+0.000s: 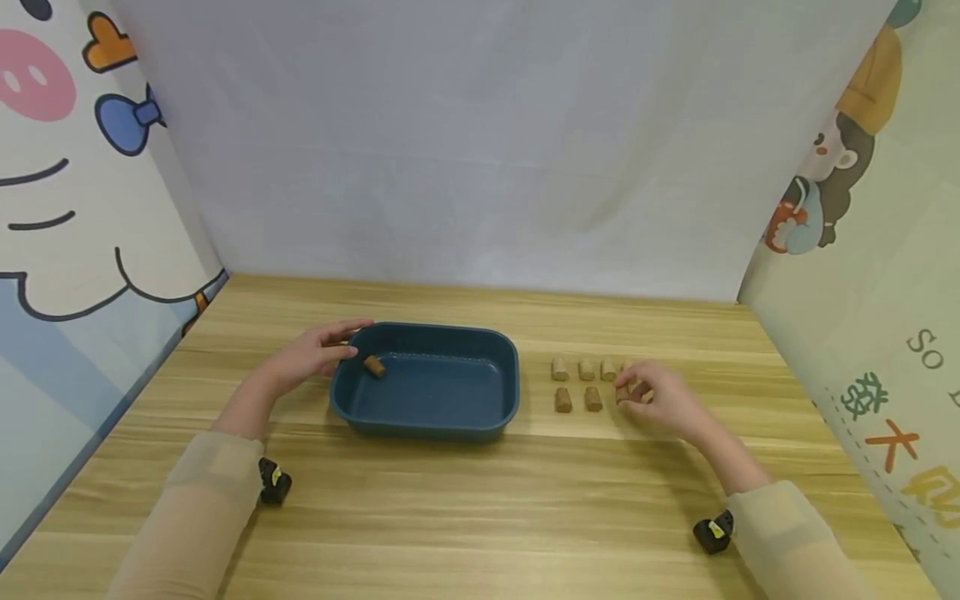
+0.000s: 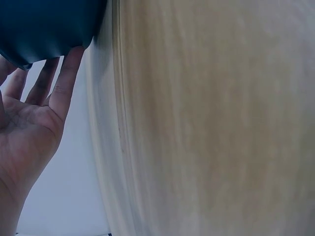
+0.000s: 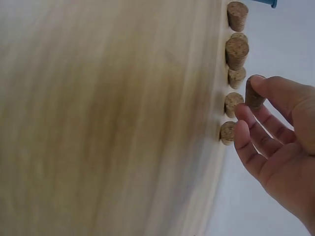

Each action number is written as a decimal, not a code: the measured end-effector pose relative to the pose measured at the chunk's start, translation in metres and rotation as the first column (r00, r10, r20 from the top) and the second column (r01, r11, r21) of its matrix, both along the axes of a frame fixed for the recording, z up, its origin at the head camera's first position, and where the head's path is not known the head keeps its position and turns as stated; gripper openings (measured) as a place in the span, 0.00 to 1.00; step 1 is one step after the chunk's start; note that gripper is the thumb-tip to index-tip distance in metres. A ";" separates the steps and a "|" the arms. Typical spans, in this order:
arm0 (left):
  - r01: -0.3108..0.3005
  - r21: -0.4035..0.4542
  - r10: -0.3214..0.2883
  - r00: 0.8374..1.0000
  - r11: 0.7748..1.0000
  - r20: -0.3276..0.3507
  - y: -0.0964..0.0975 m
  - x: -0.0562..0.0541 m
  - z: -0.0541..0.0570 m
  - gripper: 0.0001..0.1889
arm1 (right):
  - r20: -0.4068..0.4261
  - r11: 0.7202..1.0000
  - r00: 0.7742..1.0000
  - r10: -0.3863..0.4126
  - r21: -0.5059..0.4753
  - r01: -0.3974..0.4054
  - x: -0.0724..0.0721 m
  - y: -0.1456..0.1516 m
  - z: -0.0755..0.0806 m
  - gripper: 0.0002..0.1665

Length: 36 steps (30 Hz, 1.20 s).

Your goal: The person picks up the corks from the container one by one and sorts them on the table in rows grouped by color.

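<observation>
My left hand (image 1: 303,362) rests against the left end of a dark blue rectangular dish (image 1: 435,432), its thumb at the rim. In the left wrist view its straight, spread fingers (image 2: 63,91) touch the outside of the dish. One cork stopper (image 1: 374,367) lies tilted inside the dish near the left wall. To the right, my right hand (image 1: 663,400) pinches another cork stopper (image 3: 254,92) between thumb and fingers. Beside it, tapered corks stand in two rows, a back row (image 1: 586,370) and a front row (image 1: 563,400). My fingers partly cover the rightmost back cork.
The wood-grain table (image 1: 465,517) carries everything. A pale curtain (image 1: 480,167) hangs along its back edge. Printed panels flank it, one with a cartoon pig (image 1: 37,75) at left and one with a cartoon figure (image 1: 832,158) at right.
</observation>
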<state>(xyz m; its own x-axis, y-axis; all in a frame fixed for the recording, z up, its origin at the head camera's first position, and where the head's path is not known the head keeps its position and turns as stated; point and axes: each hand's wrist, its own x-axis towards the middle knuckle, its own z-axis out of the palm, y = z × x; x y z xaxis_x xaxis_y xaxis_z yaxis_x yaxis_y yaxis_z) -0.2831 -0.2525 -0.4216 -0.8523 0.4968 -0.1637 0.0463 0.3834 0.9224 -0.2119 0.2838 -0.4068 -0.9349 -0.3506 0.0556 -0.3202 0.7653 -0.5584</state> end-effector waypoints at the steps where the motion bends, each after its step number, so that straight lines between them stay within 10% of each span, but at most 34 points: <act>1: 0.002 0.000 -0.002 1.000 1.000 -0.002 0.000 0.000 0.000 0.27 | 0.010 1.000 1.000 0.001 0.009 -0.002 -0.001 0.000 -0.002 0.15; 24: 0.014 -0.015 -0.014 1.000 1.000 -0.019 0.000 0.001 0.000 0.27 | 0.090 0.997 0.994 0.061 0.044 -0.065 -0.011 0.002 -0.007 0.20; 36: -0.008 -0.042 0.007 1.000 0.999 -0.019 -0.001 0.000 -0.002 0.27 | 0.012 0.999 0.998 0.054 0.004 -0.054 -0.001 -0.010 0.026 0.23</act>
